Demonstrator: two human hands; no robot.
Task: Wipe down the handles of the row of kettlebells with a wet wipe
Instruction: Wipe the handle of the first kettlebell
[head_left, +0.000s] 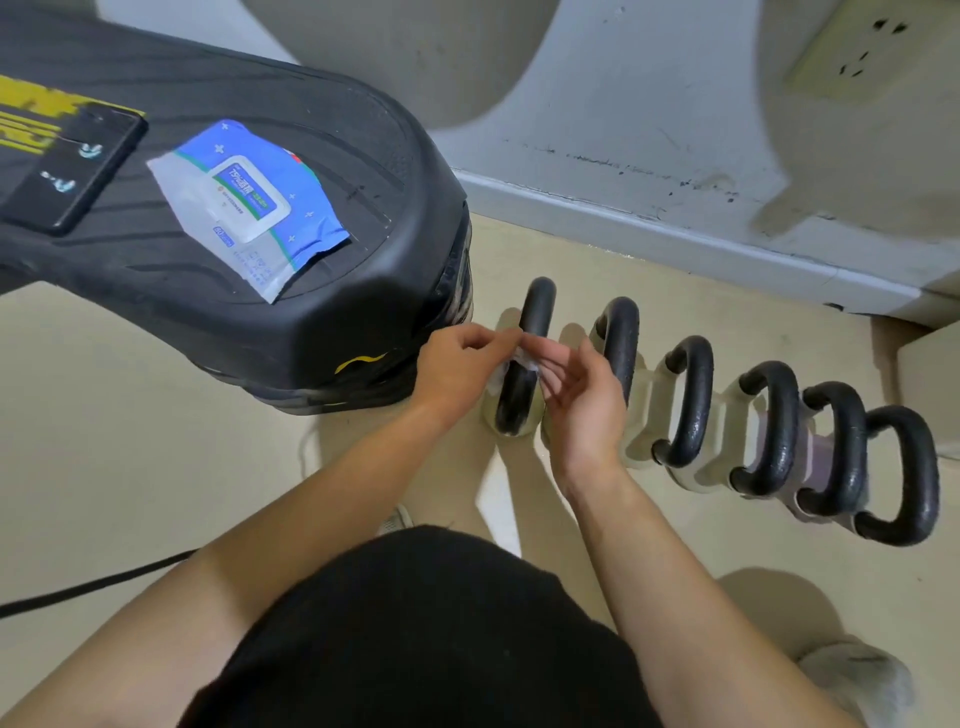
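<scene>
The left hand (460, 364) and right hand (579, 400), close together, each pinched the wet wipe (497, 375) round the handle (535, 317) between them; a snug wrap would likely clean best.

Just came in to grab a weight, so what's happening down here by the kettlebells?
A person crouches by a row of six kettlebells. The left hand and right hand both pinch a wet wipe held round the handle of the end one nearest the black platform. No hand is on the other five. The wipe pack and a phone lie on that platform.
</scene>
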